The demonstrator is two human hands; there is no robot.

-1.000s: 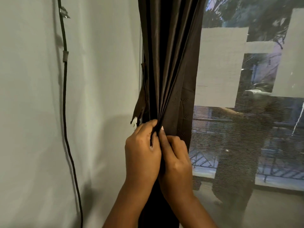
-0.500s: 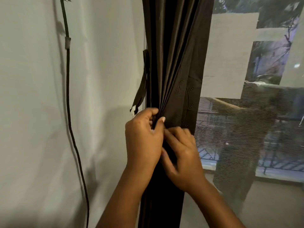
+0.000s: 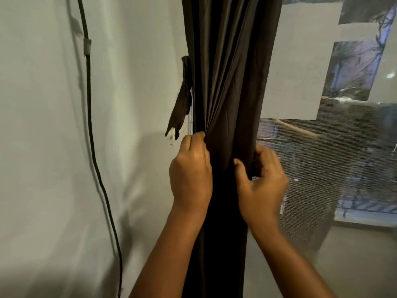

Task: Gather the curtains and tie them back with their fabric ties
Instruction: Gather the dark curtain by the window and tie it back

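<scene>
A dark brown curtain (image 3: 229, 67) hangs bunched in vertical pleats between the white wall and the window. My left hand (image 3: 191, 171) grips the pleats on the curtain's left edge. On the right edge, my right hand (image 3: 261, 179) curls around the fabric, thumb in front and fingers behind. A matching brown fabric tie (image 3: 181, 102) dangles loose from the wall side just above my left hand, with a white patch at its lower end.
A black cable (image 3: 90, 117) runs down the white wall at the left, held by a small clip (image 3: 87, 46). To the right is a window with mesh screen (image 3: 335, 160) and white paper sheets (image 3: 298, 67) stuck on the glass.
My right hand has slid from beside my left hand across to the curtain's right edge and wrapped around it. My left hand keeps its grip. The view has shifted slightly upward.
</scene>
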